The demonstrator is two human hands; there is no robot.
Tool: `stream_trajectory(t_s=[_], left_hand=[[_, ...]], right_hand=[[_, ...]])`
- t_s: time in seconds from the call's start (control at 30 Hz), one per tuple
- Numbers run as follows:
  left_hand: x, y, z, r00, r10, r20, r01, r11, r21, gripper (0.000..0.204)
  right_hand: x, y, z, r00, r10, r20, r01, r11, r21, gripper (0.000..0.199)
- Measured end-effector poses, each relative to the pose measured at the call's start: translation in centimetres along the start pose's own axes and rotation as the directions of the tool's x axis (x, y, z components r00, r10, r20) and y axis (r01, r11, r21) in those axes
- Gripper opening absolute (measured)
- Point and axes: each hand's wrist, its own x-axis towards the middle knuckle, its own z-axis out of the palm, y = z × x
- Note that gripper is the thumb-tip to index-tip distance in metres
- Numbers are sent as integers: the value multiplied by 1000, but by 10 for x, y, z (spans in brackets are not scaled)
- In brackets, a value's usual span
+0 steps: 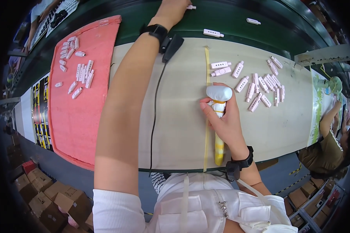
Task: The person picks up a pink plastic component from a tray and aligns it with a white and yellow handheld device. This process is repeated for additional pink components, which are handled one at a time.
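Note:
My left arm stretches far across the bench to a dark green belt. My left hand (172, 11) is at the top edge of the picture, beside a small pale pink stick-shaped device (191, 7). Its fingers are mostly cut off or hidden, so I cannot tell whether it grips that device. My right hand (228, 120) is closed around a mallet (219, 92) whose rounded head is wrapped in white and bound with yellow bands. The mallet's yellow-wrapped handle points back toward me. To its right, several similar pink devices (261, 84) lie loosely grouped on the grey bench mat.
A pink-red padded tray (79, 124) on the left holds several pink devices. More lie on the green belt (237, 17). A yellow tape strip (207, 139) crosses the mat, and a black cable (154, 116) trails from my left wrist. Another person (326, 132) works at the right.

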Motion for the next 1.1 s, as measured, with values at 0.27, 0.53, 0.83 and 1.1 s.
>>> stream_trajectory(t_s=[0.27,0.53,0.83,1.1], left_hand=[[-123,89,-52,936,-293,195,348,851,-393,31],[-212,151,-38,941,-338,-28,318,907,-276,49],[-216,149,-39,943,-331,-15,306,886,-347,54],[-213,153,-41,930,-366,-10,318,821,-474,49]], right_hand=[[-3,-16,0,1000,-9,-6,9,1000,14,42],[-9,-24,6,986,74,153,-38,974,-223,38],[-14,-15,25,984,-123,126,162,916,-368,36],[-2,-18,10,997,56,-54,-62,992,-114,37]])
